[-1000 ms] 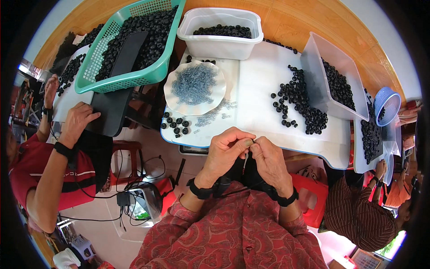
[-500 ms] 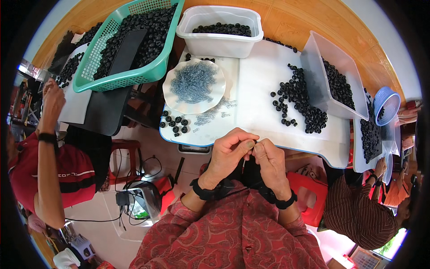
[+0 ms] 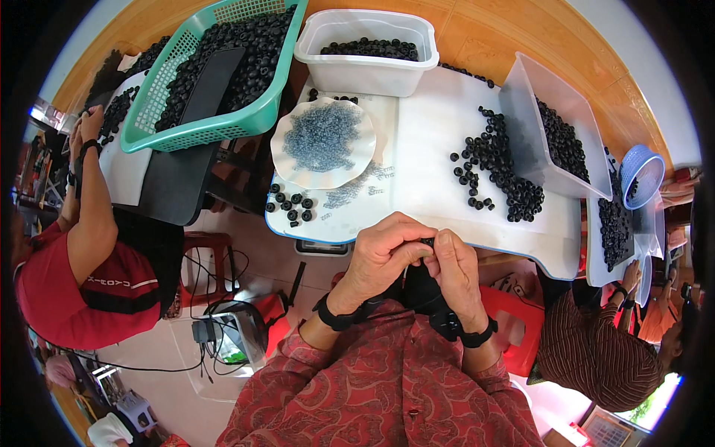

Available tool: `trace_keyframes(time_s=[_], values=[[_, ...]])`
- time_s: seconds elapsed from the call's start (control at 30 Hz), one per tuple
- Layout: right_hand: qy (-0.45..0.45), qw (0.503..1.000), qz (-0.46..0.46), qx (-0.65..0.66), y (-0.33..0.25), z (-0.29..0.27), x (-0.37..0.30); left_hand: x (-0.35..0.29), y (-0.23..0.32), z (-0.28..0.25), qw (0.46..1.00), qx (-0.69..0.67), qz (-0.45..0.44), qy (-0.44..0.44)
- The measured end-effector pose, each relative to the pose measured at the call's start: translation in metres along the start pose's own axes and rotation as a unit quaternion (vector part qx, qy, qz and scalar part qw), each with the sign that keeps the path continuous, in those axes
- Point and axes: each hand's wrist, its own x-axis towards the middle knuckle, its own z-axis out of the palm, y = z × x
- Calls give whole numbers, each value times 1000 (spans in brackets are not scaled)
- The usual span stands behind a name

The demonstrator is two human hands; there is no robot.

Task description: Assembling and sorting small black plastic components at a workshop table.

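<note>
Table: white board [image 3: 447, 171] strewn with black rings [image 3: 497, 173]
Hands: our left hand [image 3: 383, 257] and right hand [image 3: 456, 270] pinch one small black ring [image 3: 427, 242]; we keep fingertips close, steady

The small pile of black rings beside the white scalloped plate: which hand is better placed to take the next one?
Probably the left hand: the small pile of black rings lies up and to its left, nearer than to the right hand. Both hands now pinch one black piece together.

Left hand [image 3: 383, 257], right hand [image 3: 456, 270] pinch small black ring [image 3: 427, 243] together.
</note>
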Motion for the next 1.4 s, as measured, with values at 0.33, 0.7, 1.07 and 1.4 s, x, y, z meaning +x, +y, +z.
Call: trace_keyframes(time_s=[0.33,0.7,1.07,1.4], values=[[-5,978,-92,-187,-17,0,2,-1,3,4,1000,-4,-10,21],[0,990,-40,-132,-4,-5,3,-5,-4,5,998,-3,5,56],[-33,998,53,-6,-5,-7,-1,-5,1,1,998,3,-4,60],[-49,993,87,60,-5,-9,-4,-8,-1,-1,995,-86,-29,46]])
